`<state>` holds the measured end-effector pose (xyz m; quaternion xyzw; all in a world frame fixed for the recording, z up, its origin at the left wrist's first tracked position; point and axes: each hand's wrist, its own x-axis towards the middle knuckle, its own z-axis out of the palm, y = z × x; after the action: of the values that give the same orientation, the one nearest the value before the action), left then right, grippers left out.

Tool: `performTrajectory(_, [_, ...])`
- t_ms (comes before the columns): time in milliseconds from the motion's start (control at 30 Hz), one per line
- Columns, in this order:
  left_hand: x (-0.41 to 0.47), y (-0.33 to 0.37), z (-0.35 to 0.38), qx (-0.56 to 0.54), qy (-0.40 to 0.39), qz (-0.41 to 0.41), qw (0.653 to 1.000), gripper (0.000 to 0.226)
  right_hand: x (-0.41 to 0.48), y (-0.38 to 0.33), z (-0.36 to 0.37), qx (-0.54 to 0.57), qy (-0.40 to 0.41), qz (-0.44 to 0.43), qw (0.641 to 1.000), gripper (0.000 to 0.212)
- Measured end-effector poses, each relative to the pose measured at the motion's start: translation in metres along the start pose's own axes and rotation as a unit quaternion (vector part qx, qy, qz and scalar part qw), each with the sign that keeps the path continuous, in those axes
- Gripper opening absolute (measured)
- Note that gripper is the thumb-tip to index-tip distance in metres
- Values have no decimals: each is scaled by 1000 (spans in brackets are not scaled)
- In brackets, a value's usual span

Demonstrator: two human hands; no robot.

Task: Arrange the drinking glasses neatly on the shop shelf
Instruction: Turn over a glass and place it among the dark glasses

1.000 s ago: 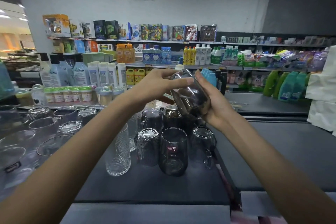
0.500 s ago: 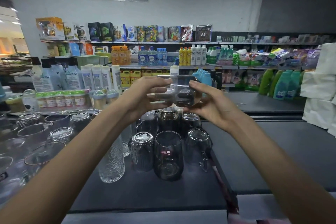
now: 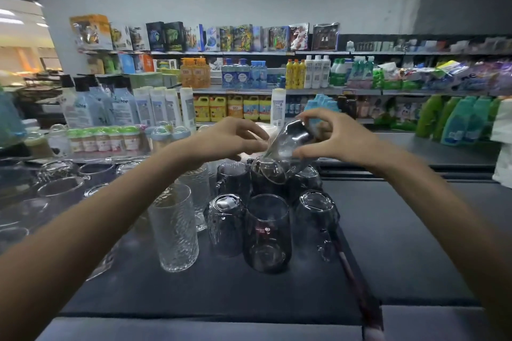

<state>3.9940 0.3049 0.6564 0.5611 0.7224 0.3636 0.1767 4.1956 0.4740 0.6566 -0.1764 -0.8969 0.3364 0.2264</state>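
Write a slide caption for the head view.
Right hand holds a tilted glass above glasses on the dark shelf, left hand close beside it.

Right hand [image 3: 338, 138] grips a tinted glass [image 3: 285, 147], tilted mouth-down above the upturned glasses on the dark shelf top [image 3: 194, 299]. Left hand [image 3: 230, 138], fingers curled, meets the glass's side; grip unclear. A ribbed tumbler [image 3: 176, 230] stands upright nearest the front.
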Motion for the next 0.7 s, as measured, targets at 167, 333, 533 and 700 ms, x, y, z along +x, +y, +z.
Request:
performTrajectory(167, [1, -5, -5, 103, 12, 42, 994, 20, 12, -3, 18, -113, -68, -16, 991, 82])
performTrajectory(333, [-4, -8, -20, 79, 35, 57, 995, 17, 22, -1, 29, -121, -109, -27, 986, 89])
performTrajectory(533, [-8, -18, -7, 81, -20, 52, 995, 33, 21, 9, 51, -153, -138, -54, 977, 82])
performTrajectory(700, [-7, -26, 5, 127, -48, 61, 989, 48, 20, 18, 62, -157, -150, -80, 973, 88])
